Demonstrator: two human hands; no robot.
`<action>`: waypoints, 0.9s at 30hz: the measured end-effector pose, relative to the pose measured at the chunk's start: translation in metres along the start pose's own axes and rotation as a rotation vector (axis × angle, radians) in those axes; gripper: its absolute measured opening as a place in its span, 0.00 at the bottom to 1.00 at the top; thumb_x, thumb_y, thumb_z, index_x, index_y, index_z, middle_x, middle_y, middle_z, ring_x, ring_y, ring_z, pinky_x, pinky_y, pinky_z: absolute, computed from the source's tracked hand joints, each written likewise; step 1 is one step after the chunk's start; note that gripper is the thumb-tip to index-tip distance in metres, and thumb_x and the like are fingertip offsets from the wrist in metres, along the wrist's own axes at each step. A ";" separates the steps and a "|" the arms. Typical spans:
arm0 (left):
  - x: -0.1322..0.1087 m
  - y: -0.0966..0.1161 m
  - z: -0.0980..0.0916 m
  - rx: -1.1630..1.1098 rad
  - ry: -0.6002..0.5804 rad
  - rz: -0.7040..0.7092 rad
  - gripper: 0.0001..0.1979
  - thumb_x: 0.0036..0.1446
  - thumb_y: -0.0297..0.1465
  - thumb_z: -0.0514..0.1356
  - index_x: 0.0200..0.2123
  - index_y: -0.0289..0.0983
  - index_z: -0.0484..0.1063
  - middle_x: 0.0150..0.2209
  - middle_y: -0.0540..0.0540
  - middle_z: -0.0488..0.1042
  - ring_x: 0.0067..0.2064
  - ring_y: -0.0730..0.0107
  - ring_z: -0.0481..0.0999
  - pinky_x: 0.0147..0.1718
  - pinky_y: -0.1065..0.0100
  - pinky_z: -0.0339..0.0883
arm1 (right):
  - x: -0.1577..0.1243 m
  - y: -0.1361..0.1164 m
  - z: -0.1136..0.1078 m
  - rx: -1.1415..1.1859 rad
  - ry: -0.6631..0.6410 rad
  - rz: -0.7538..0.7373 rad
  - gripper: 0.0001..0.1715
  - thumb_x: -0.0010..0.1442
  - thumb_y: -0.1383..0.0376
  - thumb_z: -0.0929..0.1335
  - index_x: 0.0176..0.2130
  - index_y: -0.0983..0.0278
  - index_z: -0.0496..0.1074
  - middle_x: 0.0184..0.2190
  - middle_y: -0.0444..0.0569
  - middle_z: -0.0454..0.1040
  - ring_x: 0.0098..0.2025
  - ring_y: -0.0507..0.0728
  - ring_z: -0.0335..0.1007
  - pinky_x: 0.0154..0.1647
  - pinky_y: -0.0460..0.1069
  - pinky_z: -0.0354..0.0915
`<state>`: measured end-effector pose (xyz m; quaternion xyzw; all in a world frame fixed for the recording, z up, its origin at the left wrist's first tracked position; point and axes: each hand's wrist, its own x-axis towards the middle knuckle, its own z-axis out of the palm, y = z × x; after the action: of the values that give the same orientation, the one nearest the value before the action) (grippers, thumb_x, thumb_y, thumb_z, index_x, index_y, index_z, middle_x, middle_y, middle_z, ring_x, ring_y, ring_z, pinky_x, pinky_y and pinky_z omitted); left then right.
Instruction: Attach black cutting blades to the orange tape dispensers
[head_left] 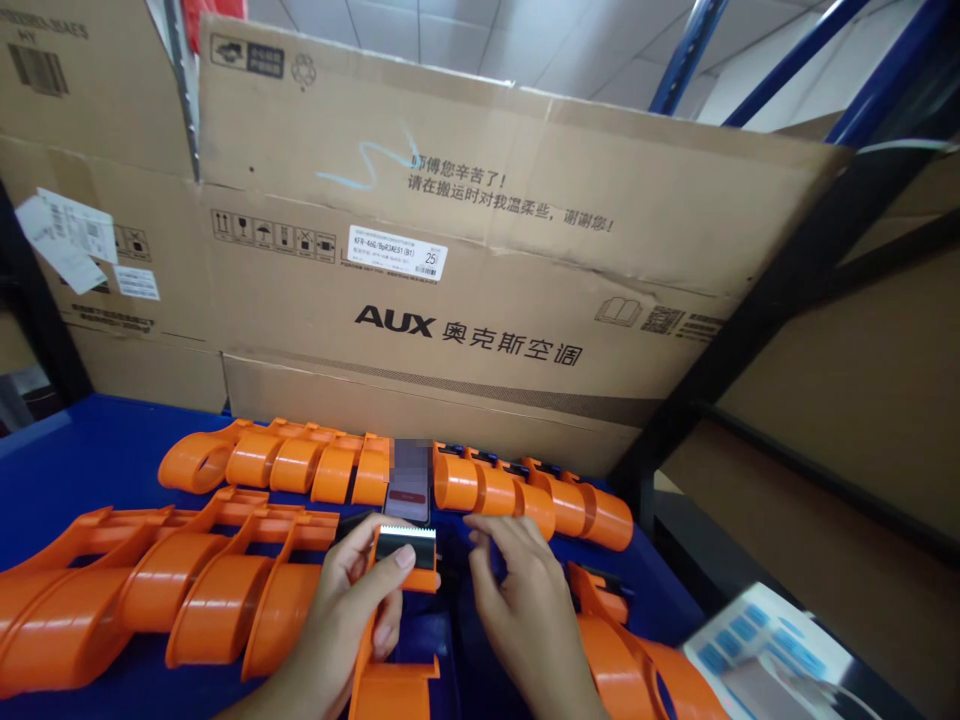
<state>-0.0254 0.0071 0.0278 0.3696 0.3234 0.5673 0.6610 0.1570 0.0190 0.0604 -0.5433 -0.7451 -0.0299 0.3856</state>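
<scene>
My left hand [360,590] is wrapped around an orange tape dispenser [395,690]. The thumb presses on a black piece [394,548] at the dispenser's head, below a silver toothed blade [409,531]. To the right, my right hand [521,590] hovers apart from the dispenser. Its fingers are loosely bent with a gap between them, and nothing shows in them. Left of my left hand lie several orange tape dispensers [217,600] without visible black pieces. Those beside my right hand, such as one dispenser [600,590], carry black pieces at their heads.
More dispensers [300,465] line the back of the blue surface [105,440]. A phone [409,485] stands among them. Large cardboard [487,270] walls off the back, with a dark shelf post [720,300] at right. A white box with blue print [780,650] lies front right.
</scene>
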 end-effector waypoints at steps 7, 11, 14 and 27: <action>0.002 0.004 0.003 0.046 -0.001 -0.022 0.18 0.58 0.46 0.69 0.42 0.39 0.73 0.12 0.62 0.59 0.13 0.82 0.51 0.14 0.78 0.49 | -0.006 -0.018 -0.013 0.374 0.071 -0.176 0.19 0.69 0.70 0.67 0.56 0.55 0.74 0.43 0.47 0.79 0.44 0.58 0.76 0.48 0.54 0.71; 0.003 0.004 0.002 0.076 -0.008 0.003 0.17 0.60 0.45 0.68 0.43 0.39 0.73 0.14 0.62 0.60 0.13 0.82 0.54 0.15 0.78 0.51 | -0.006 -0.023 -0.011 0.369 -0.047 -0.248 0.21 0.67 0.70 0.69 0.58 0.56 0.73 0.47 0.50 0.77 0.48 0.59 0.74 0.49 0.55 0.71; 0.003 0.002 0.001 0.055 -0.007 -0.003 0.18 0.58 0.46 0.69 0.42 0.39 0.74 0.15 0.61 0.61 0.14 0.82 0.55 0.15 0.78 0.51 | -0.006 -0.024 -0.008 0.355 -0.077 -0.240 0.20 0.68 0.70 0.69 0.57 0.56 0.74 0.48 0.51 0.76 0.50 0.60 0.74 0.50 0.55 0.72; 0.011 0.005 -0.007 -0.074 0.015 -0.004 0.24 0.56 0.56 0.65 0.29 0.41 0.73 0.08 0.55 0.61 0.11 0.74 0.55 0.14 0.71 0.51 | -0.002 -0.007 -0.008 0.211 0.108 0.017 0.10 0.66 0.62 0.69 0.48 0.59 0.76 0.41 0.50 0.80 0.42 0.62 0.77 0.45 0.55 0.73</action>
<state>-0.0321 0.0196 0.0289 0.3401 0.3081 0.5803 0.6728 0.1554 0.0112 0.0674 -0.5036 -0.7177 0.0228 0.4803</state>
